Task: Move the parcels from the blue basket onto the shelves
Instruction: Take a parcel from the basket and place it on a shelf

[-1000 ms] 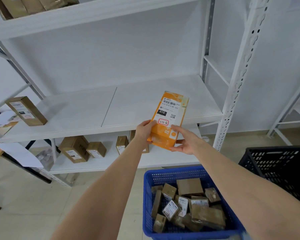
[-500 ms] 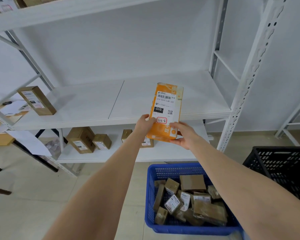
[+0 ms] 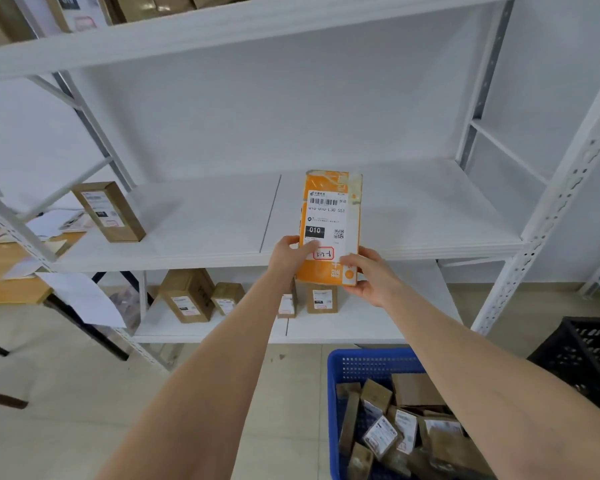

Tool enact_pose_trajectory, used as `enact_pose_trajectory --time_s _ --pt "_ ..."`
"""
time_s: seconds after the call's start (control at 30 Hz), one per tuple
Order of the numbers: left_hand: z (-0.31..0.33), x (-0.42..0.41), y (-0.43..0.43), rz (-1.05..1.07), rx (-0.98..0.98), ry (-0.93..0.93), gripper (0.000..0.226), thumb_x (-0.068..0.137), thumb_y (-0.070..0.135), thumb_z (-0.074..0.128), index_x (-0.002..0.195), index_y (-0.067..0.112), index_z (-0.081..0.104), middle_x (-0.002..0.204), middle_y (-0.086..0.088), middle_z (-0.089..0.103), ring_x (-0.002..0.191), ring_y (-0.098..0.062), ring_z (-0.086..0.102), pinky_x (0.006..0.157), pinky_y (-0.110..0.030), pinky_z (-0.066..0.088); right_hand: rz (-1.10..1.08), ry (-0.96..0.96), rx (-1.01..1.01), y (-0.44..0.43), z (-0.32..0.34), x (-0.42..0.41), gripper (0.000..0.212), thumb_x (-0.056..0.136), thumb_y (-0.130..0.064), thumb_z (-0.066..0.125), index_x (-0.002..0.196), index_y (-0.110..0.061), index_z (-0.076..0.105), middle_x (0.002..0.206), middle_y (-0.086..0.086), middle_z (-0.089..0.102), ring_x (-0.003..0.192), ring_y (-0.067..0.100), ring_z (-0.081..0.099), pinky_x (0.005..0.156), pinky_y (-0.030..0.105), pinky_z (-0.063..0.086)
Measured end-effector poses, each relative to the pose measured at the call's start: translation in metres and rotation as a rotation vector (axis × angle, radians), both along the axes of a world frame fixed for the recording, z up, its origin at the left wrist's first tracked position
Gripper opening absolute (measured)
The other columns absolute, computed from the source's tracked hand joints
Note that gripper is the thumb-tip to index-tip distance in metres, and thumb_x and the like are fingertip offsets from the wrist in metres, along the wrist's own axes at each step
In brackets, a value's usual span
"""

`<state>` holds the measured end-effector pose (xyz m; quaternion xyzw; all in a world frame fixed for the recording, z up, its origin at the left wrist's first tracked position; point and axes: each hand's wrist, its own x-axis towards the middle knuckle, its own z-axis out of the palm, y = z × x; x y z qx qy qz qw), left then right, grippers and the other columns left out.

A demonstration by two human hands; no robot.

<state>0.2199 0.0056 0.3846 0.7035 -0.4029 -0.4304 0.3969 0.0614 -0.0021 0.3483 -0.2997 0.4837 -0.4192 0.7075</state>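
An orange parcel (image 3: 331, 216) with a white shipping label stands upright in front of the middle shelf (image 3: 413, 216) of the white rack. My left hand (image 3: 290, 256) grips its lower left edge, thumb across the label. My right hand (image 3: 369, 277) holds its lower right corner from below. The blue basket (image 3: 371, 365) sits on the floor at the lower right, filled with several brown parcels (image 3: 416, 389).
One brown box (image 3: 108, 211) stands at the left of the middle shelf. Several brown boxes (image 3: 187, 294) stand on the lower shelf. A black crate (image 3: 589, 355) is at the right edge. A wooden table (image 3: 11, 282) with papers is at the left.
Both hands have carried the orange parcel up and forward, closer to the middle shelf, and turned it more upright. The view has shifted left and nearer the rack.
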Motion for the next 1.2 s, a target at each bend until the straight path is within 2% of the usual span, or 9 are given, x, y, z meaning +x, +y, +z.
enact_pose_trajectory --time_s 0.17,0.23,0.3,0.37,0.5,0.73,0.87,1.03,1.2 --pt "0.009 0.080 -0.025 -0.056 -0.037 0.036 0.055 0.082 0.031 0.072 0.127 0.009 0.047 0.120 -0.011 0.063 0.104 -0.027 0.063 0.091 -0.043 0.052 -0.078 -0.026 -0.005 -0.008 0.012 0.075 0.059 0.082 0.003 0.068 0.132 -0.018 0.047 0.102 0.010 0.065 0.089 0.026 0.063 0.069 0.039 0.053" --pt "0.015 0.109 -0.035 -0.092 -0.040 0.027 0.054 0.080 0.032 0.073 0.123 0.007 0.051 0.115 -0.010 0.066 0.103 -0.027 0.063 0.091 -0.046 0.052 -0.096 -0.024 -0.014 -0.013 0.016 0.101 0.059 0.081 0.003 0.069 0.130 -0.020 0.048 0.102 0.010 0.066 0.091 0.027 0.064 0.075 0.040 0.054" --pt "0.024 0.131 -0.041 -0.133 -0.031 0.031 0.055 0.078 0.034 0.075 0.121 0.008 0.052 0.113 -0.010 0.067 0.102 -0.026 0.063 0.091 -0.047 0.052 -0.098 -0.007 -0.033 -0.017 0.021 0.121 0.061 0.079 0.003 0.071 0.130 -0.021 0.049 0.104 0.011 0.067 0.097 0.029 0.065 0.088 0.044 0.054" --pt "0.034 0.148 -0.045 -0.164 -0.042 0.061 0.061 0.077 0.032 0.076 0.127 0.010 0.049 0.119 -0.009 0.064 0.105 -0.026 0.062 0.090 -0.047 0.051 -0.097 0.032 -0.061 -0.019 0.031 0.136 0.062 0.078 0.003 0.072 0.129 -0.022 0.048 0.106 0.011 0.068 0.101 0.031 0.065 0.094 0.046 0.052" --pt "0.062 0.169 -0.046 -0.222 -0.074 0.097 0.083 0.075 0.029 0.079 0.143 0.019 0.034 0.126 -0.006 0.060 0.108 -0.029 0.061 0.093 -0.051 0.049 -0.073 0.122 -0.131 -0.020 0.059 0.155 0.059 0.080 0.004 0.071 0.126 -0.023 0.046 0.115 0.009 0.065 0.102 0.029 0.063 0.091 0.045 0.053" --pt "0.116 0.179 -0.023 -0.287 -0.148 0.053 0.073 0.078 0.021 0.077 0.140 0.018 0.038 0.123 -0.008 0.061 0.104 -0.028 0.061 0.090 -0.049 0.049 -0.063 0.150 -0.229 -0.003 0.105 0.161 0.056 0.082 0.005 0.069 0.125 -0.021 0.046 0.113 0.010 0.065 0.099 0.028 0.064 0.094 0.047 0.052" --pt "0.148 0.177 -0.007 -0.310 -0.218 0.037 0.076 0.077 0.020 0.078 0.141 0.018 0.037 0.124 -0.010 0.061 0.108 -0.031 0.061 0.095 -0.053 0.048 -0.073 0.130 -0.291 0.012 0.135 0.157 0.057 0.081 0.006 0.069 0.126 -0.021 0.046 0.112 0.010 0.065 0.100 0.029 0.064 0.086 0.042 0.054" --pt "0.188 0.171 0.012 -0.320 -0.318 0.041 0.077 0.076 0.021 0.079 0.140 0.018 0.037 0.123 -0.008 0.061 0.106 -0.029 0.062 0.093 -0.051 0.050 -0.098 0.106 -0.381 0.028 0.176 0.148 0.059 0.081 0.007 0.069 0.128 -0.020 0.046 0.114 0.009 0.066 0.093 0.025 0.065 0.074 0.035 0.053" --pt "0.232 0.163 0.026 -0.338 -0.425 0.026 0.076 0.076 0.022 0.079 0.140 0.019 0.039 0.123 -0.008 0.061 0.106 -0.027 0.063 0.091 -0.049 0.051 -0.120 0.091 -0.486 0.038 0.217 0.139 0.061 0.079 0.006 0.069 0.130 -0.019 0.048 0.109 0.006 0.067 0.091 0.024 0.066 0.077 0.036 0.052"
